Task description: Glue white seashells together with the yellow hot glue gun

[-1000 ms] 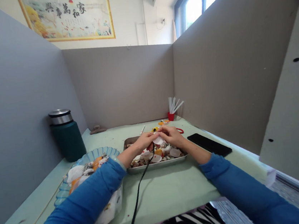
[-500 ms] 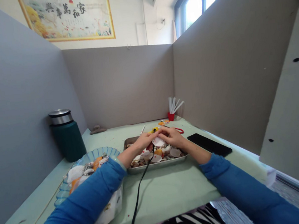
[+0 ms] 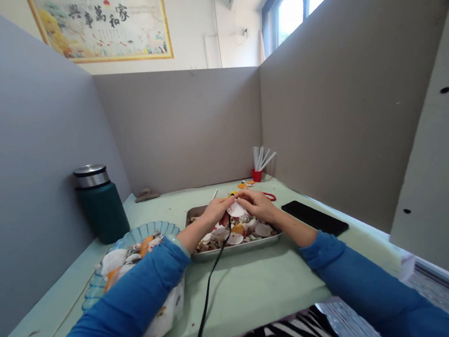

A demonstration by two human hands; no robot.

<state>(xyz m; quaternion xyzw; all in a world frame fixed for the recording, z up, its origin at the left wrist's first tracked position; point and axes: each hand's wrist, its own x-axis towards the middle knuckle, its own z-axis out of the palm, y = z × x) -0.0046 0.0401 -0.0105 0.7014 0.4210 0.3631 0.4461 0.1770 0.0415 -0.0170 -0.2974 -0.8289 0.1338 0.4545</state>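
Observation:
Above the tray, my two hands meet at a white seashell [image 3: 236, 209]. My left hand [image 3: 217, 211] pinches its left edge. The fingers of my right hand [image 3: 256, 204] are bent against its upper right side, with the fingertips partly hidden. A black cord [image 3: 209, 279] rises from the lap to just under the shell; its upper end is lost among the fingers. Beneath lies a shallow metal tray [image 3: 237, 250] filled with small shells and several larger white and orange shells [image 3: 262, 230]. Behind my hands, a small yellow item [image 3: 233, 193] shows only in part.
At left stand a green flask [image 3: 103, 212] and a blue scalloped dish [image 3: 162, 227] of shells, partly behind my left sleeve. A black phone-like slab [image 3: 314, 216] lies right of the tray. A red cup [image 3: 256, 175] of white sticks stands at the back. Grey partitions [image 3: 183, 127] enclose the table.
My fingers have shifted slightly around the shell, and more of its white face shows between them. Less of the yellow item behind is visible. Both forearms stay in place.

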